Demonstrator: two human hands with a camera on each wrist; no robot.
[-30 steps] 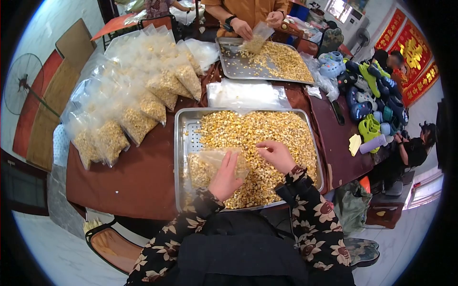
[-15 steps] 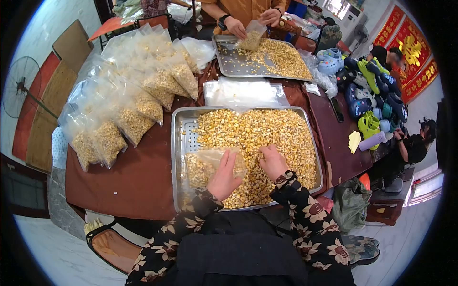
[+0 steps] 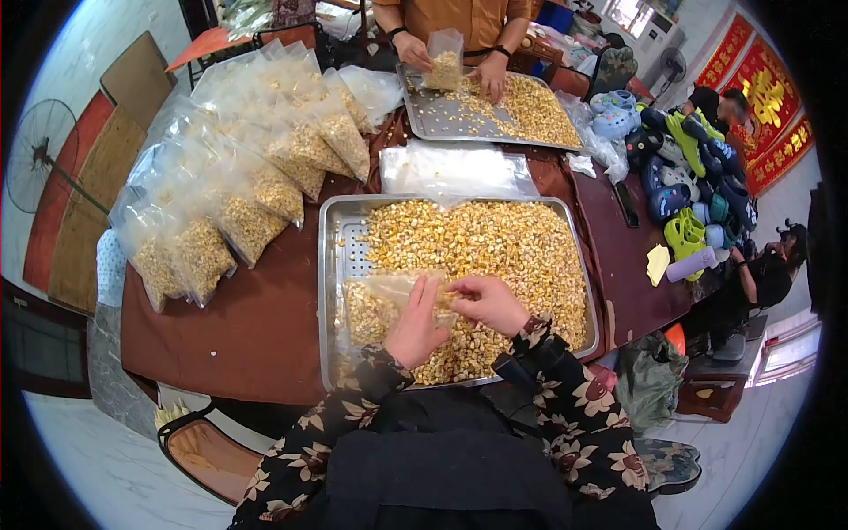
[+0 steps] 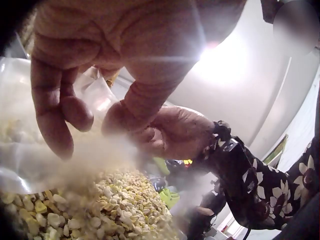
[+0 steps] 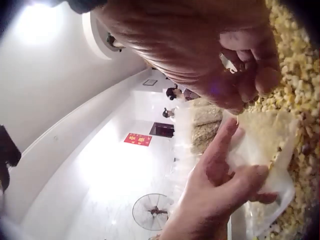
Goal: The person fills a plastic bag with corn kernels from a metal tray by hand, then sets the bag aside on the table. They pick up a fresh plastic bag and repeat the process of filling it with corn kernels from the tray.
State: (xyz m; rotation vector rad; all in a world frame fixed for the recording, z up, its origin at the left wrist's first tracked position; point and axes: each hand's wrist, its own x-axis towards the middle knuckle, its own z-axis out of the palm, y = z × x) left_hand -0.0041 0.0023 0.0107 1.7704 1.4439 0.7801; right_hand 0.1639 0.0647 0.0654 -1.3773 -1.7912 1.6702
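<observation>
In the head view, my left hand (image 3: 415, 336) grips the edge of a clear bag (image 3: 369, 316) of corn lying in the near tray (image 3: 328, 265). The left wrist view shows my left hand's (image 4: 120, 50) fingers and thumb on the bag's film (image 4: 20, 150). My right hand (image 3: 493, 305) is at the bag's mouth, thumb and fingertips together with yellow kernels at them. Seen from the right wrist, my right hand (image 5: 200, 45) has its fingers curled beside the bag (image 5: 250, 155). Loose corn (image 3: 521, 256) fills much of the tray.
Filled bags (image 3: 252, 225) are piled at the left. Behind the near tray lie flat empty bags (image 3: 455, 170), then a second tray (image 3: 424, 128) where a person in orange (image 3: 459, 22) holds a bag. Shoes (image 3: 676, 163), a purple bottle (image 3: 691, 264) and a phone (image 3: 625, 205) are at the right.
My right hand went down into the loose corn, then moved left to the bag's mouth. My left hand stays at the bag. The person opposite has raised their bag upright and lowered a hand into corn.
</observation>
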